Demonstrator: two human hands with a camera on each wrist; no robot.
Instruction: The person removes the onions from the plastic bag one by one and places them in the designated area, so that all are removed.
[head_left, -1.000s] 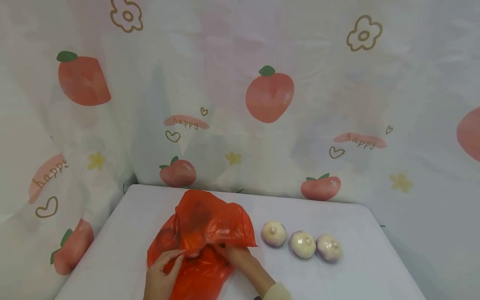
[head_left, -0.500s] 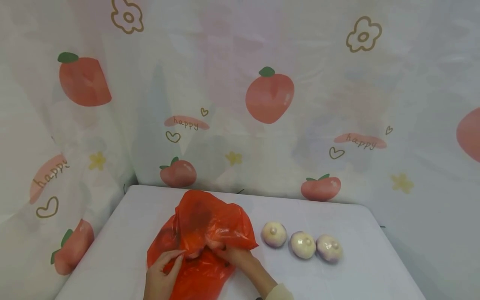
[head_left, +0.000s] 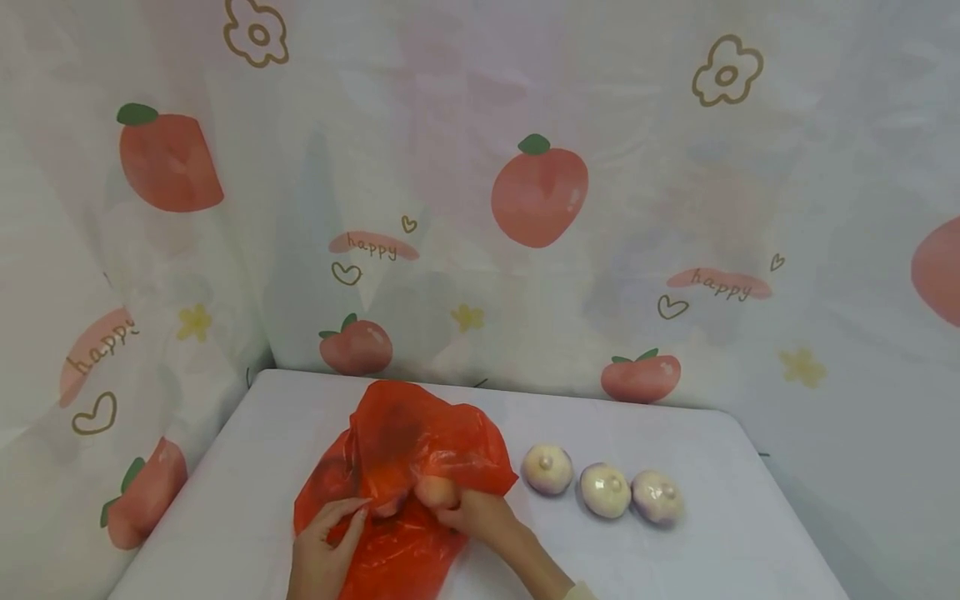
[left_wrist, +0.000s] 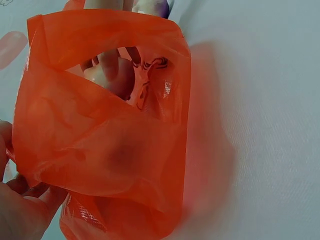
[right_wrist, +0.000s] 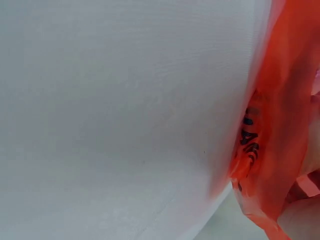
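Observation:
An orange-red plastic bag lies on the table, its mouth towards me. My left hand pinches the edge of the bag's mouth at the left, also seen in the left wrist view. At the right side of the mouth, my right hand grips a round, pale garlic bulb; in the left wrist view the garlic bulb shows through the bag's opening with fingers over it. A pinkish rounded thing shows in the mouth beside it. Dark shapes show through the plastic, their kind unclear.
Three whitish garlic bulbs with purple tints, a left one, a middle one and a right one, sit in a row on the white table right of the bag. A printed curtain stands behind and at the left.
My right hand has drawn back to the right out of the bag's mouth, bringing the garlic bulb into sight. The left hand has stayed in place.

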